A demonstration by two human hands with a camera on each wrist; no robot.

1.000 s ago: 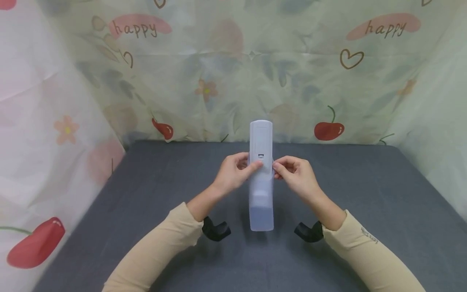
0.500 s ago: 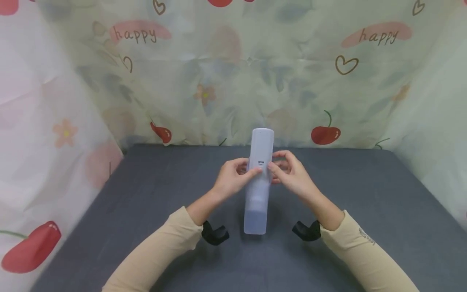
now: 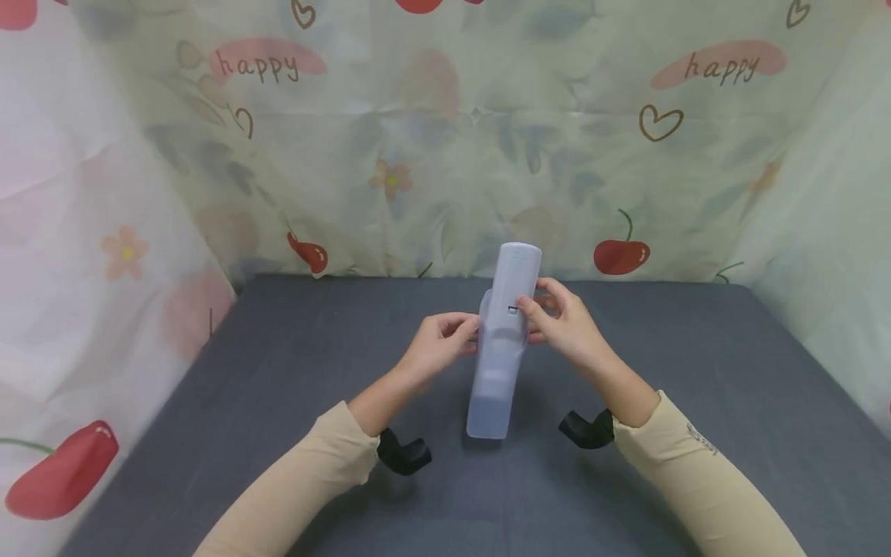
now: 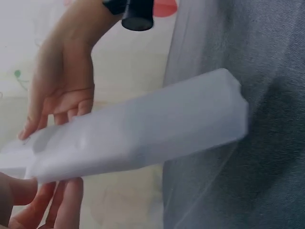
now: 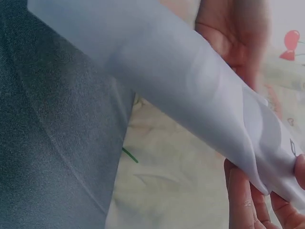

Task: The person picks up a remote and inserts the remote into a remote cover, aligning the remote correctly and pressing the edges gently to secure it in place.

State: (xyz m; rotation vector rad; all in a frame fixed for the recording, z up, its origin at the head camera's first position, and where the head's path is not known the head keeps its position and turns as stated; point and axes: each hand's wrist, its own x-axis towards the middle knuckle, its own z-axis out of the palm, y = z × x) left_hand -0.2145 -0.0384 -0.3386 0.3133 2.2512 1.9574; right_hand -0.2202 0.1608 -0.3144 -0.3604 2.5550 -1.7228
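Observation:
A long white remote control [image 3: 518, 272], its back with a small latch facing the head camera, is partly inside a translucent soft sleeve [image 3: 491, 406]. Both are held up over the table, slightly tilted. At the sleeve's left edge, my left hand [image 3: 440, 346] pinches the loose rim, which stands away from the remote. My right hand [image 3: 569, 329] grips the remote from the right, thumb on its back near the latch and fingers behind. In the left wrist view the lower sleeve [image 4: 167, 121] points toward the table; the right wrist view shows the sleeve's curved opening edge [image 5: 250, 143] around the remote.
A dark grey cloth covers the table [image 3: 334, 495]. Patterned curtains [image 3: 480, 155] hang behind it and at the sides. A black wrist mount [image 3: 405, 455] sits below the left wrist and another black mount [image 3: 587, 430] below the right.
The remote has tilted to the right at its top. My left thumb has left its back and now pinches the sleeve's rim, pulled out to the left. My right hand has moved from the edge to grip it.

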